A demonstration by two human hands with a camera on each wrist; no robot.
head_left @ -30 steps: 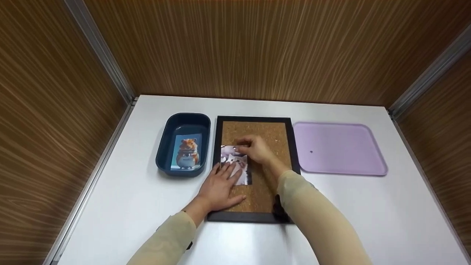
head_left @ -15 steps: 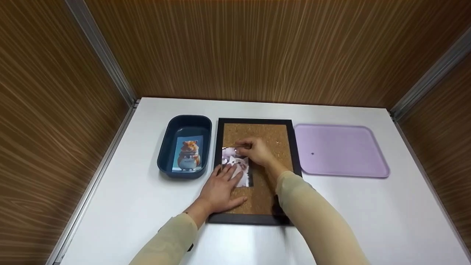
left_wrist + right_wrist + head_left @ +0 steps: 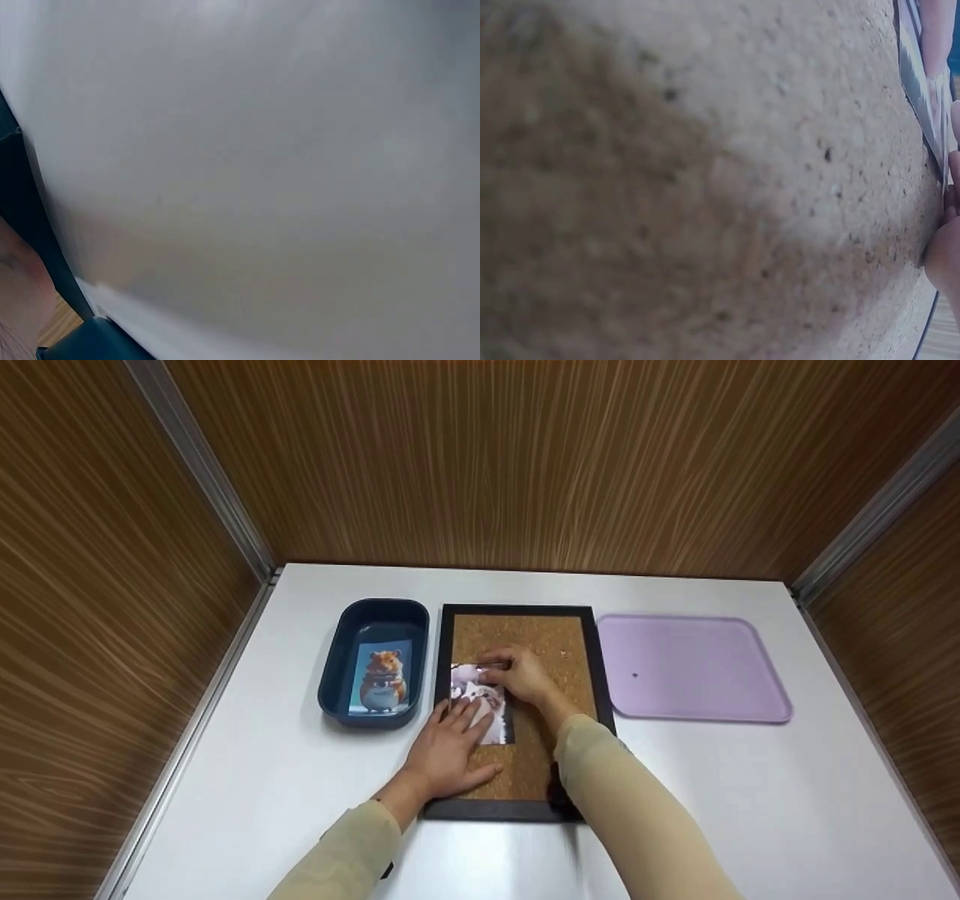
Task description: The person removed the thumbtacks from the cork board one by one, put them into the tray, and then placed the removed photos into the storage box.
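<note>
Cat photo [image 3: 480, 701] lies flat on the cork board [image 3: 551, 641], left of centre. Right hand [image 3: 525, 675] pinches something small at the photo's top edge, likely a pin, too small to confirm. Left hand [image 3: 450, 746] presses the photo's lower part with flat, spread fingers. Judged mid-way: photo placed, fastening underway. A hamster photo [image 3: 381, 679] waits in the blue tray [image 3: 337, 660]; purple tray [image 3: 694, 667] holds one small dark object. All rest on the white tabletop [image 3: 750, 787].

Hidden and blurred parts

The right hand [image 3: 525, 675] covers the cat photo's [image 3: 480, 705] top edge, the left hand [image 3: 450, 742] its lower left; both wrist views are close-up blurs.
</note>
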